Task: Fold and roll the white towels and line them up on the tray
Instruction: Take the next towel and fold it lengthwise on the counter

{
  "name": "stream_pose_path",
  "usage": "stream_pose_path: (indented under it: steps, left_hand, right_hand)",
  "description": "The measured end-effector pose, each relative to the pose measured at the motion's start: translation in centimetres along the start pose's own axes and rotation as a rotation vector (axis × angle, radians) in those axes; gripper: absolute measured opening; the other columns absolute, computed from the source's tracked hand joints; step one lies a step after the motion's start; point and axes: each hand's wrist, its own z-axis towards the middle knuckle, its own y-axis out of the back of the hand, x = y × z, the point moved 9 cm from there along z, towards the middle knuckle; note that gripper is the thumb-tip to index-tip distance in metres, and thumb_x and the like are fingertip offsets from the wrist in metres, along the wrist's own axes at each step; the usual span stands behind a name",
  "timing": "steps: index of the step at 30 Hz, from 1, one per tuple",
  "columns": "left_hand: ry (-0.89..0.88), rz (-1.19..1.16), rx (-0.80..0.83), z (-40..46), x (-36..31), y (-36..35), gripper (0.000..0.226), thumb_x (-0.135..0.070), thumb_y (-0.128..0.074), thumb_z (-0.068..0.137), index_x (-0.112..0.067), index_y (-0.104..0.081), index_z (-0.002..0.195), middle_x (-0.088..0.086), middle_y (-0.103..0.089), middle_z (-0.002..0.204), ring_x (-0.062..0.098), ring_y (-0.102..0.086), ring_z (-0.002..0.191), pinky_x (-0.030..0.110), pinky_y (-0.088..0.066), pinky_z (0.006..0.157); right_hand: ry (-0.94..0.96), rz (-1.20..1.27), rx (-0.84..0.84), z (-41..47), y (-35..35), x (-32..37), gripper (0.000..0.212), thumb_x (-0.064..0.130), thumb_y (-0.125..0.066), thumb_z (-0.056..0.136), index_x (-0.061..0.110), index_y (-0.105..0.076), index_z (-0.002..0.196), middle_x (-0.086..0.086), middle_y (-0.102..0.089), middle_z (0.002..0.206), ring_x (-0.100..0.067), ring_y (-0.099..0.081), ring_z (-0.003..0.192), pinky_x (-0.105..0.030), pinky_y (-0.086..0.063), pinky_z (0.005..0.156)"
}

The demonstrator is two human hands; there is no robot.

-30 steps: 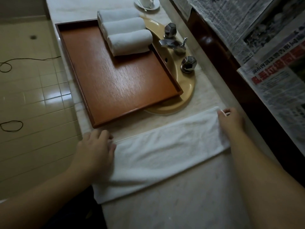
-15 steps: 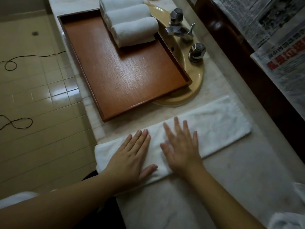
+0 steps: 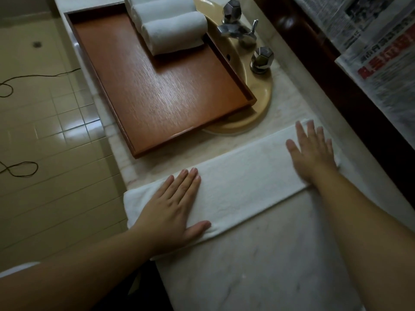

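Note:
A white towel [image 3: 242, 176], folded into a long strip, lies flat across the marble counter below the tray. My left hand [image 3: 173, 205] presses flat on its left end with straight fingers. My right hand [image 3: 312, 151] lies flat on its right end, fingers spread. The wooden tray [image 3: 157, 93] sits over the basin, with rolled white towels [image 3: 173, 32] lined up at its far right corner; the row runs past the top of the view.
A yellow basin [image 3: 262, 102] with a chrome tap [image 3: 235, 30] and a faceted knob [image 3: 261, 59] lies under and right of the tray. Newspapers [image 3: 368, 52] cover the wall on the right. The counter edge drops to a tiled floor with cables [image 3: 20, 169] on the left.
Both hands went from holding the towel's ends to lying flat on its middle. Since then my right hand has slid out to the right end while my left hand stayed near the left end.

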Motion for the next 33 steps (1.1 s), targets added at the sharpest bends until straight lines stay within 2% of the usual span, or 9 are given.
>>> stream_pose_path:
  steps: [3,6,8,10,13,15,17,26,33]
  left_hand:
    - [0.005,-0.005,-0.009,0.0,-0.1,0.0,0.104,-0.085,-0.025,0.094,-0.018,0.009,0.166,0.002,0.015,0.174,0.015,0.019,0.159,0.044,0.000,0.130]
    - [0.006,-0.020,0.009,0.0,-0.2,0.1,0.104,-0.085,-0.024,0.095,-0.018,0.012,0.165,0.001,0.019,0.173,0.014,0.023,0.157,0.043,0.003,0.131]
    - [0.002,-0.035,0.018,0.1,-0.3,0.4,0.101,-0.083,-0.023,0.096,-0.018,0.015,0.165,0.000,0.022,0.171,0.013,0.027,0.156,0.042,0.005,0.131]
    - [0.003,-0.050,0.026,-0.2,-0.3,0.7,0.098,-0.082,-0.021,0.098,-0.018,0.011,0.166,0.001,0.021,0.172,0.014,0.027,0.156,0.042,0.006,0.130]
    - [0.014,-0.027,0.012,-1.7,0.5,1.2,0.095,-0.084,-0.022,0.097,-0.021,-0.008,0.167,0.002,0.005,0.174,0.018,0.011,0.161,0.044,-0.003,0.131]
    - [-0.005,-0.009,-0.010,-2.9,1.1,1.1,0.092,-0.081,-0.031,0.098,-0.019,-0.026,0.165,0.005,-0.012,0.173,0.022,-0.008,0.161,0.048,-0.017,0.130]
    - [-0.038,0.003,-0.034,-3.7,1.3,0.7,0.090,-0.078,-0.039,0.098,-0.016,-0.033,0.163,0.007,-0.018,0.172,0.023,-0.013,0.161,0.048,-0.020,0.129]
    - [-0.055,0.048,0.004,-1.1,-1.4,0.3,0.098,-0.087,-0.029,0.094,-0.024,-0.013,0.167,0.005,0.000,0.174,0.023,0.003,0.161,0.042,-0.002,0.127]
    - [-0.061,0.065,0.004,-1.1,-2.3,-0.4,0.104,-0.089,-0.034,0.091,-0.021,-0.014,0.167,0.007,-0.003,0.175,0.026,0.001,0.162,0.047,-0.007,0.127]
  right_hand:
    - [-0.083,0.045,-0.035,0.2,0.3,0.2,0.071,0.062,-0.009,0.105,0.028,0.009,0.165,0.001,0.017,0.172,-0.025,0.014,0.159,-0.055,0.005,0.127]
    - [-0.182,0.152,-0.161,-2.2,2.2,3.7,0.071,0.057,-0.016,0.107,0.021,-0.001,0.166,-0.007,0.008,0.174,-0.032,0.007,0.159,-0.062,-0.001,0.126]
    - [-0.166,0.194,-0.168,-5.5,1.8,8.6,0.077,0.067,-0.018,0.103,0.026,0.003,0.165,-0.008,0.008,0.173,-0.037,0.005,0.158,-0.068,-0.005,0.123]
    - [-0.133,0.174,-0.100,-9.1,-0.5,13.4,0.086,0.081,-0.013,0.095,0.034,0.013,0.162,-0.008,0.017,0.172,-0.043,0.009,0.157,-0.070,-0.004,0.119]
    - [-0.108,0.110,-0.007,-12.2,-4.4,16.2,0.096,0.091,-0.003,0.085,0.036,0.021,0.160,-0.011,0.024,0.170,-0.047,0.018,0.154,-0.074,0.006,0.117]
    - [-0.101,0.094,-0.022,-12.2,-4.7,15.1,0.099,0.094,-0.002,0.082,0.036,0.021,0.160,-0.010,0.023,0.170,-0.047,0.018,0.154,-0.075,0.007,0.116]
    - [-0.099,0.096,-0.024,-11.3,-4.4,13.8,0.102,0.096,-0.001,0.080,0.037,0.022,0.159,-0.008,0.023,0.170,-0.046,0.018,0.154,-0.076,0.006,0.116]
    - [-0.140,0.113,0.012,-6.3,-1.8,7.0,0.109,0.103,-0.001,0.072,0.041,0.022,0.159,-0.002,0.027,0.169,-0.043,0.024,0.154,-0.076,0.006,0.116]
    - [-0.161,0.112,-0.021,-4.0,-0.8,4.0,0.109,0.103,-0.003,0.072,0.042,0.018,0.159,0.001,0.026,0.170,-0.041,0.023,0.154,-0.075,0.006,0.117]
